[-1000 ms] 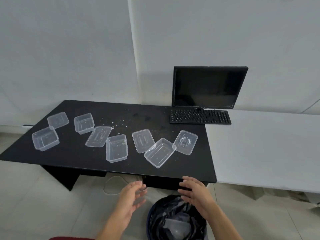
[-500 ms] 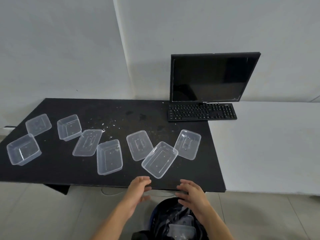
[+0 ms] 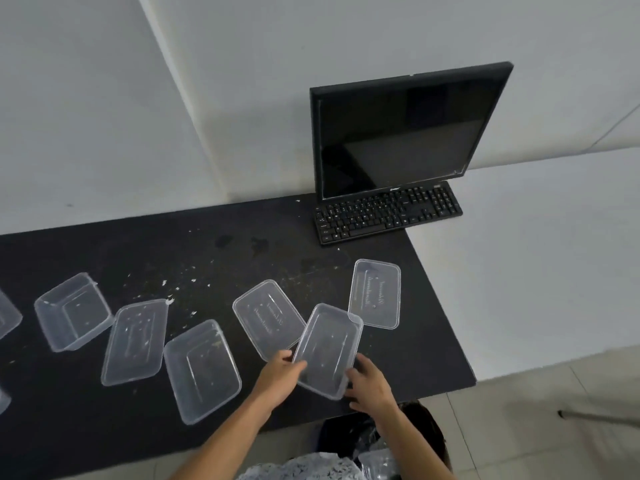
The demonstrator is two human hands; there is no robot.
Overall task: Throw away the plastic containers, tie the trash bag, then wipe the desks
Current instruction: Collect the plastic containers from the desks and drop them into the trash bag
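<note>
We see the left grip and the right grip grasping one clear plastic container between them at the near edge of the black surface. The left grip pinches its near left corner and the right grip's fingers curl against its near right side. The container looks empty. Its far end overlaps the edges of two flat lids, one to the left and one to the far right, both bearing embossed lettering we cannot read.

Further left, an open tub sits upright with a few pale specks inside. Beside it lies another lid dotted with crumbs, then a second tub that we judge empty. Two more clear pieces are cut off by the left edge of the view. White crumbs and dark stains are scattered over the surface beyond the containers.

At the far right corner a black keyboard lies in front of a dark monitor, next to an adjoining white surface.

Below the near edge, on the floor beneath the right forearm, we see a black trash bag standing open. Clear plastic shows inside it, though we cannot tell how many pieces.
</note>
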